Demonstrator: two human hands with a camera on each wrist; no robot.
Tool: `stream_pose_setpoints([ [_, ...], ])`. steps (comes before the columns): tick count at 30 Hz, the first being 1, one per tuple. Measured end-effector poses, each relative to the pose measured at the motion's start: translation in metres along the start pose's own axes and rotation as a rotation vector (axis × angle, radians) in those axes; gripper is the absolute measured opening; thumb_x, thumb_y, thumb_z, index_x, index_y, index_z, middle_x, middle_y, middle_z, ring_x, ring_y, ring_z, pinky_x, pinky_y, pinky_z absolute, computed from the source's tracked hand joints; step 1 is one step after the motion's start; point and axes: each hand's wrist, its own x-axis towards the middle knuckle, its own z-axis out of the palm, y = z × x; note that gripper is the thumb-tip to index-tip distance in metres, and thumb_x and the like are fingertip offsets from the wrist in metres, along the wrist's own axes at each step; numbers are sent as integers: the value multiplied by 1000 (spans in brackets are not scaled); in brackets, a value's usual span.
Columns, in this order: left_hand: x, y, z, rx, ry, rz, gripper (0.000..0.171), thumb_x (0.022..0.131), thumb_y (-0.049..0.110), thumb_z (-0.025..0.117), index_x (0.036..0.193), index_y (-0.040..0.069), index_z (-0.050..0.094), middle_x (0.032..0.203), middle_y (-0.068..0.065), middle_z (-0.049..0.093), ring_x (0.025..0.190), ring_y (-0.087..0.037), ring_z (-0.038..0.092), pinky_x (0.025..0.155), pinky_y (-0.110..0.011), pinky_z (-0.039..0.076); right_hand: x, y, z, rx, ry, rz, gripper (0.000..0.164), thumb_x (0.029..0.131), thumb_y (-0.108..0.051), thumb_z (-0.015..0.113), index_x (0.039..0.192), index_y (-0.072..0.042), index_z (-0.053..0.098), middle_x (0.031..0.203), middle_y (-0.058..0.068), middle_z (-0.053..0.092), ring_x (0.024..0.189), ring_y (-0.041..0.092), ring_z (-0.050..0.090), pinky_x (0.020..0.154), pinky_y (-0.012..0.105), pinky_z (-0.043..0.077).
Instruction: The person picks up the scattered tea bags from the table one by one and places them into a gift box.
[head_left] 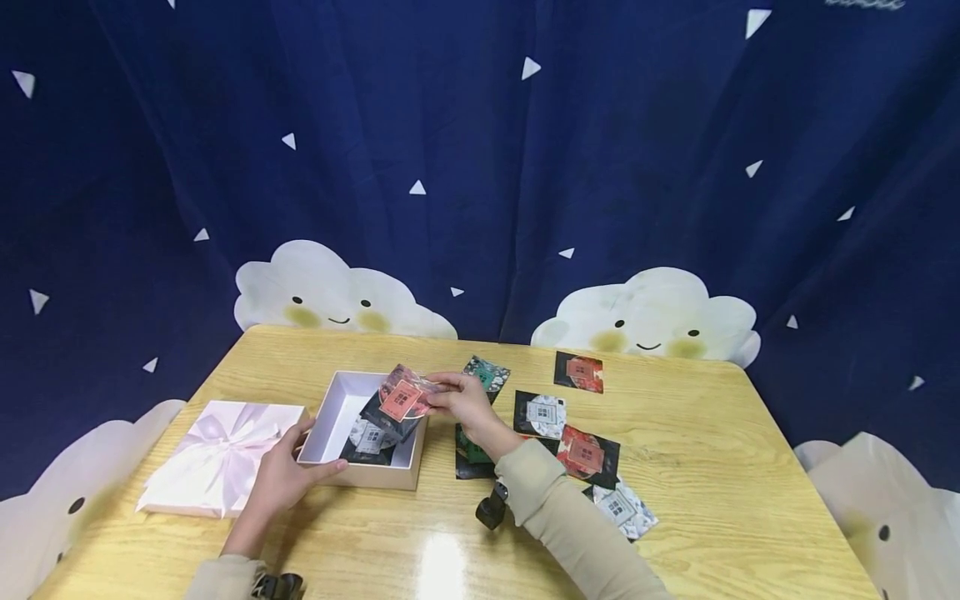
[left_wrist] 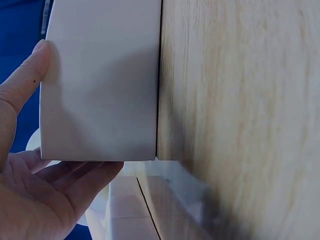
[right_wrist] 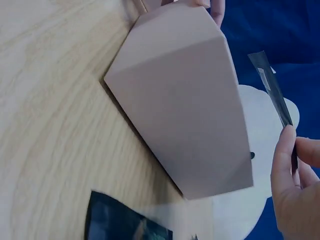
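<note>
A pale open box (head_left: pixel 382 477) stands on the table, with a black packet with a white floral print (head_left: pixel 369 442) lying inside. My left hand (head_left: pixel 287 477) holds the box's near left corner. Its thumb is at the front rim, and its fingers (left_wrist: pixel 95 185) lie along the left wall. My right hand (head_left: pixel 467 408) pinches the right edge of a flat red-and-black packet (head_left: pixel 401 402) between thumb and fingers. This packet is tilted over the box opening and partly covers the white-print one. Seen edge-on in the right wrist view, the held packet (right_wrist: pixel 274 92) is above the rim.
Left of the box sits a pale lid with a ribbon bow (head_left: pixel 225 450). Several packets lie to the right: a green one (head_left: pixel 487 375), a red one (head_left: pixel 579 372), a white-print one (head_left: pixel 542 414), and others partly under my right arm. A blue curtain (head_left: pixel 480 167) hangs behind the table.
</note>
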Motion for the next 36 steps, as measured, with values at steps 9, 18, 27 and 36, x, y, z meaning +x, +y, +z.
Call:
stream_pose_setpoints([
  [9,2,-1,1,-5,10,17,85,65,22,83,131,-8,38,122,-33,48,104,-46,52,85,-51,45,2,3,18,6,-40,25,33,81,15,53,114,8,58,79,10,58,54,12,60,73,42,52],
  [18,2,0,2,-3,2,7,84,65,23,82,130,-8,38,121,-33,49,104,-45,52,84,-50,45,2,4,32,-53,-98,41,36,82,17,51,117,10,55,88,18,58,65,18,63,70,32,54],
  [27,1,0,1,-2,-13,-8,86,66,23,82,132,-8,36,125,-33,46,107,-46,50,86,-50,44,-3,2,26,-108,-89,-1,38,81,12,56,118,8,55,117,24,53,99,36,57,75,30,53],
  [36,1,-1,1,3,-12,-11,87,65,23,83,132,-8,36,125,-33,46,107,-46,50,87,-50,43,-14,-8,11,-57,-144,-9,40,81,5,62,120,5,55,110,19,58,89,29,62,75,35,53],
])
